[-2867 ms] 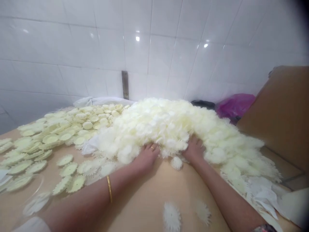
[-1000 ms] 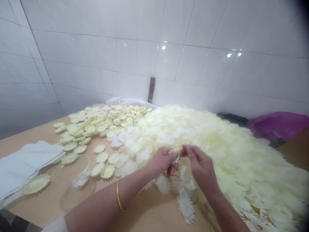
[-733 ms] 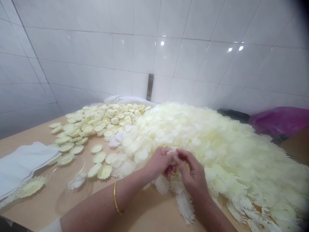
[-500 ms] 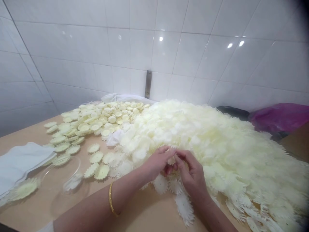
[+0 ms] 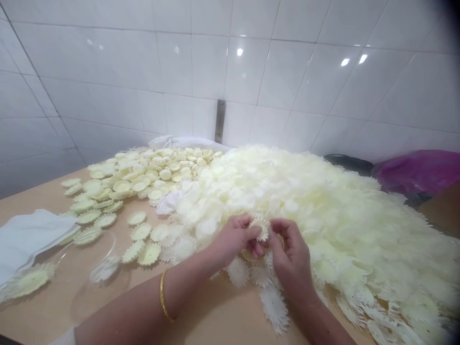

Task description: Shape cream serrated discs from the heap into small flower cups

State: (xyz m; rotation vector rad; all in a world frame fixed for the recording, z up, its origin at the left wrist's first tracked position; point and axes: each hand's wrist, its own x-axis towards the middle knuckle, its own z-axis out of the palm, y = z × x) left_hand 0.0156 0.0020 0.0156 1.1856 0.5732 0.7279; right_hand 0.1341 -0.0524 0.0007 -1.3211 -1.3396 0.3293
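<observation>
A small pale cream petal disc (image 5: 262, 227) with a notched edge is held up in front of the big heap. My left hand (image 5: 232, 239), with a gold bangle on its wrist, grips the disc from the left between thumb and fingers. At the disc's right edge, my right hand (image 5: 292, 256) is closed with thumb and index finger pinched on the rim. Just below the hands lie loose white petal discs (image 5: 273, 306) on the brown table. Behind and right of them rises the heap of petal discs (image 5: 323, 215).
Stacked cream discs (image 5: 122, 186) cover the back left of the table (image 5: 201, 311). White cloth or paper (image 5: 32, 235) and a clear ring-shaped item (image 5: 111, 244) are at left. A magenta bag (image 5: 420, 170) lies back right; a tiled wall (image 5: 172, 62) stands behind.
My right hand has moved slightly right, apart from my left. The disc between them now shows more of its face. The whole view has shifted a little.
</observation>
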